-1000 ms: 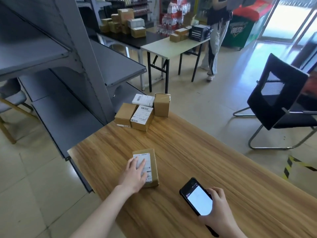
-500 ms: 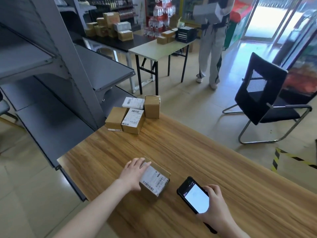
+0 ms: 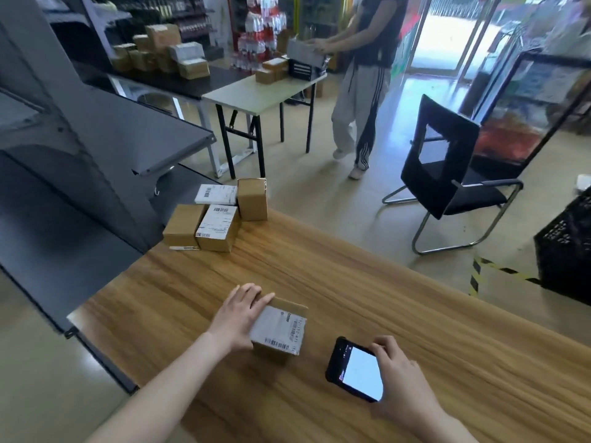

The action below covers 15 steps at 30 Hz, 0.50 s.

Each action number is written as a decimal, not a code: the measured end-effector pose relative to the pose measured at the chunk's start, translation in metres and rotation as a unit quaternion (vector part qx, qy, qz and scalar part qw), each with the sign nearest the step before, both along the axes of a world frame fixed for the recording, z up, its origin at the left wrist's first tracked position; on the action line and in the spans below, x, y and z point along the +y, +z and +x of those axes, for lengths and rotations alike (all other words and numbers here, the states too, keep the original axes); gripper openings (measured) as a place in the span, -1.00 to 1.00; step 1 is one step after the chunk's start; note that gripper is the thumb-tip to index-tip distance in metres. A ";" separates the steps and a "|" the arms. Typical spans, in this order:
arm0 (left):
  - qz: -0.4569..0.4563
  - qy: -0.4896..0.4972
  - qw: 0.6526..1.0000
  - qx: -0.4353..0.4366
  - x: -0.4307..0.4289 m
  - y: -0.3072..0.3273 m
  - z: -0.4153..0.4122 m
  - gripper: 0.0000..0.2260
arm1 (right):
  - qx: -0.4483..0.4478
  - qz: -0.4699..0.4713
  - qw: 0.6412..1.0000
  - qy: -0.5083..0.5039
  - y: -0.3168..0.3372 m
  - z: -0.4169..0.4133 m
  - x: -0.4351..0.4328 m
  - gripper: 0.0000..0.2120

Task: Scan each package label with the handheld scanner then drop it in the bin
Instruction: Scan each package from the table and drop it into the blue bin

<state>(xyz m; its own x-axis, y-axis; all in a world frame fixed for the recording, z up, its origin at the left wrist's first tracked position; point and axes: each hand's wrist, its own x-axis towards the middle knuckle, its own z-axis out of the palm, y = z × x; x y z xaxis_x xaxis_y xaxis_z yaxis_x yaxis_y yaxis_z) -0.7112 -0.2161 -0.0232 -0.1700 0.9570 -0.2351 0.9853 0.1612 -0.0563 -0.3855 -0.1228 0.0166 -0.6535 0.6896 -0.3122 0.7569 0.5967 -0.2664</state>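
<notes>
Now the left hand [image 3: 241, 314], fingers fairly straight, has tipped the package [image 3: 281, 330] up from lying flat on the near table [image 3: 351, 276], turning its label toward the scanner [image 3: 355, 369], which the right hand [image 3: 404, 378] grips just right; scanning looks imminent.

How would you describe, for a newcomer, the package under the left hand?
Find the wooden table, then its near side, left of the scanner. One package sits there alone, label up, the left hand on it; the other four boxes cluster at the far corner.
</notes>
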 end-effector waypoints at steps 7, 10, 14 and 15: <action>0.043 -0.029 0.999 0.017 0.009 0.018 0.043 -0.01 | -0.015 0.057 0.998 -0.011 0.010 0.043 -0.002 -0.16; 0.037 -0.034 0.998 0.023 0.009 0.024 0.062 0.01 | -0.028 0.060 0.998 -0.011 0.008 0.064 -0.009 -0.15; 0.041 -0.038 0.998 0.026 0.006 0.027 0.086 -0.05 | -0.028 0.069 0.997 -0.024 0.003 0.089 -0.018 -0.19; 0.042 -0.043 0.998 0.029 0.005 0.028 0.092 -0.08 | -0.026 0.070 0.997 -0.032 0.002 0.096 -0.020 -0.22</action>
<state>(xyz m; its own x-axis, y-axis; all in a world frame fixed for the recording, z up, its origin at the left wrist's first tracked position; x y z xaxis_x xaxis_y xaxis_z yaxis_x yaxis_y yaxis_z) -0.6193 -0.2112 0.0045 -0.0979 0.9844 -0.1460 0.9912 0.0833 -0.1030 -0.2892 -0.1428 0.0182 -0.5926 0.7684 -0.2416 0.8050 0.5757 -0.1435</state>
